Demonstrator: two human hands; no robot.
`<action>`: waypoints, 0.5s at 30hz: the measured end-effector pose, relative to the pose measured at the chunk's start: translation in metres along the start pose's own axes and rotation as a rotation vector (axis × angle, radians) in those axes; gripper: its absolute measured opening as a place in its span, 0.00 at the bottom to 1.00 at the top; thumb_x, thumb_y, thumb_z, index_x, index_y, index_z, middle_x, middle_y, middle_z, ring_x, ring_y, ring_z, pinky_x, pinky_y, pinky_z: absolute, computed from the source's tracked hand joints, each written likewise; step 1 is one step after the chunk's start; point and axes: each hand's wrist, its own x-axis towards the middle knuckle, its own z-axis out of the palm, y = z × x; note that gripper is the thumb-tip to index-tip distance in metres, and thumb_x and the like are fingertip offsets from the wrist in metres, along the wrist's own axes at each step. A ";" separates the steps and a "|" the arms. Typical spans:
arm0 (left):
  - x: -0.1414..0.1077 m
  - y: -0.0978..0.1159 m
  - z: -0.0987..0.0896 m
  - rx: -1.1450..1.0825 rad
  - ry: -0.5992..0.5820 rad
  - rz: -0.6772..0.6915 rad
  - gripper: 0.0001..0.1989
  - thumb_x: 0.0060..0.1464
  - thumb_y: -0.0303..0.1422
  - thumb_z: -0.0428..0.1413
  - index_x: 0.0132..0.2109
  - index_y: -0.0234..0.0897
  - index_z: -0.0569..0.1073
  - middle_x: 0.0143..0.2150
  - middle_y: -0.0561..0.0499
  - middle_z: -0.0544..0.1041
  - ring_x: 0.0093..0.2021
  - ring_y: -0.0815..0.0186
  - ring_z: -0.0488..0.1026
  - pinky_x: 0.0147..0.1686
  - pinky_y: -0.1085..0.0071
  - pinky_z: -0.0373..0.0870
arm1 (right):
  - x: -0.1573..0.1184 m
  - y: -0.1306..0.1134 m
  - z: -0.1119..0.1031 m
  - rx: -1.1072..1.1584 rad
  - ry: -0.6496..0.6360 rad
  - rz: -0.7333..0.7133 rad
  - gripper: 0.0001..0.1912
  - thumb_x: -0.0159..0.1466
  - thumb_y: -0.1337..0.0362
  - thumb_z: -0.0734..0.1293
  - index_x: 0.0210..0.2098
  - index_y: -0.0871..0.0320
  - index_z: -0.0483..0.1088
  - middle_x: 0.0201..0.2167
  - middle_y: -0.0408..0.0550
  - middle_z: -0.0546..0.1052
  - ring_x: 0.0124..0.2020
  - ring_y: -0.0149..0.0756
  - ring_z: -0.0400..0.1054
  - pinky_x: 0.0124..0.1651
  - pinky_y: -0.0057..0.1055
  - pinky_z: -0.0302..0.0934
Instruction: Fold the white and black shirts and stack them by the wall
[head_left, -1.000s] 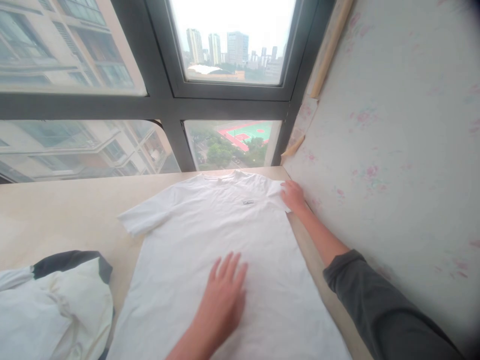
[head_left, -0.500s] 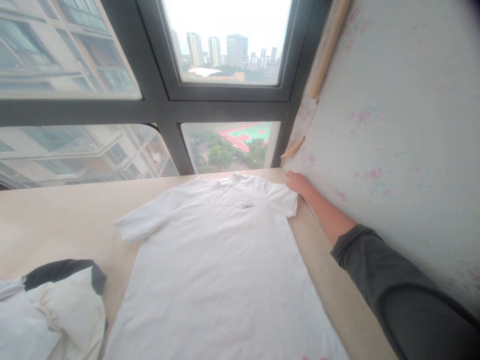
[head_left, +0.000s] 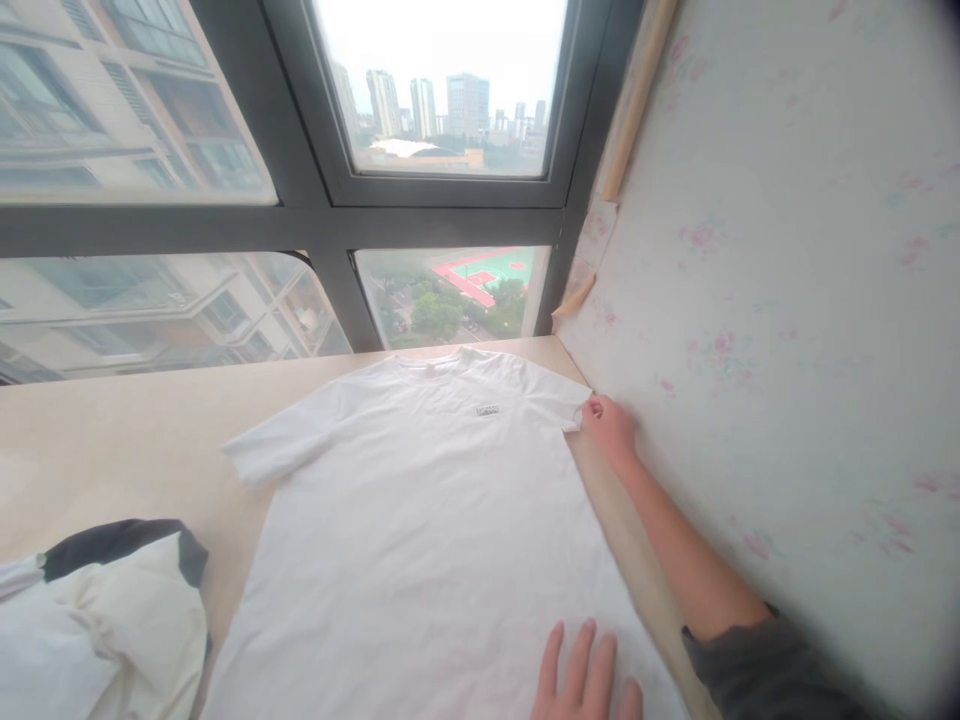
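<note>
- Lying spread on the cream window sill [head_left: 97, 440], the white short-sleeved T-shirt [head_left: 420, 520] has its collar near the far edge.
- The right hand [head_left: 612, 428] pinches its sleeve cuff beside the sill's right edge.
- The left hand [head_left: 587, 685], fingers apart, is over its lower part; contact unclear.
- Crumpled off-white and black cloth [head_left: 146, 605] lies left.

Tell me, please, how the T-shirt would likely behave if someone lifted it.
The T-shirt would probably droop and fold, as its cloth shows soft wrinkles. It looks light for its spread, lying thin and flat on the ledge.
</note>
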 end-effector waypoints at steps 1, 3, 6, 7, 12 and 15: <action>0.008 -0.011 -0.007 -0.018 -0.060 0.035 0.06 0.56 0.37 0.60 0.42 0.46 0.75 0.48 0.51 0.81 0.51 0.57 0.76 0.60 0.53 0.66 | -0.008 0.004 0.000 0.046 -0.046 0.034 0.13 0.62 0.60 0.61 0.38 0.61 0.75 0.36 0.55 0.78 0.41 0.47 0.72 0.45 0.38 0.64; 0.026 -0.031 -0.023 -0.083 -0.261 0.083 0.14 0.56 0.42 0.59 0.48 0.44 0.72 0.53 0.47 0.78 0.55 0.55 0.73 0.58 0.53 0.66 | -0.019 0.007 0.003 0.106 -0.107 0.062 0.14 0.61 0.58 0.62 0.37 0.60 0.75 0.30 0.49 0.78 0.30 0.40 0.72 0.34 0.32 0.65; 0.060 -0.055 -0.043 -0.252 -0.553 0.000 0.24 0.57 0.46 0.56 0.57 0.41 0.67 0.62 0.43 0.71 0.63 0.49 0.66 0.60 0.49 0.65 | -0.024 0.005 0.011 0.185 -0.134 0.083 0.18 0.59 0.57 0.62 0.44 0.60 0.73 0.28 0.46 0.78 0.23 0.34 0.70 0.27 0.28 0.62; 0.071 -0.063 -0.047 -0.307 -0.611 -0.055 0.24 0.57 0.44 0.55 0.58 0.41 0.66 0.64 0.43 0.68 0.65 0.49 0.63 0.61 0.48 0.64 | -0.024 0.002 0.013 0.200 -0.125 0.078 0.19 0.58 0.58 0.63 0.45 0.61 0.73 0.30 0.47 0.78 0.25 0.34 0.71 0.28 0.28 0.63; 0.124 -0.100 -0.028 -0.410 -0.635 -0.292 0.23 0.56 0.29 0.53 0.59 0.40 0.64 0.62 0.43 0.69 0.61 0.55 0.66 0.59 0.56 0.67 | -0.028 -0.013 0.012 0.218 -0.065 -0.034 0.18 0.56 0.62 0.63 0.45 0.58 0.74 0.40 0.50 0.79 0.37 0.36 0.73 0.44 0.33 0.66; 0.155 -0.120 0.004 -0.316 -0.532 -0.357 0.23 0.57 0.28 0.52 0.59 0.36 0.62 0.58 0.42 0.69 0.57 0.60 0.68 0.56 0.64 0.68 | -0.040 -0.017 0.009 0.282 -0.113 -0.100 0.20 0.56 0.62 0.65 0.48 0.57 0.74 0.40 0.50 0.79 0.37 0.37 0.73 0.45 0.34 0.67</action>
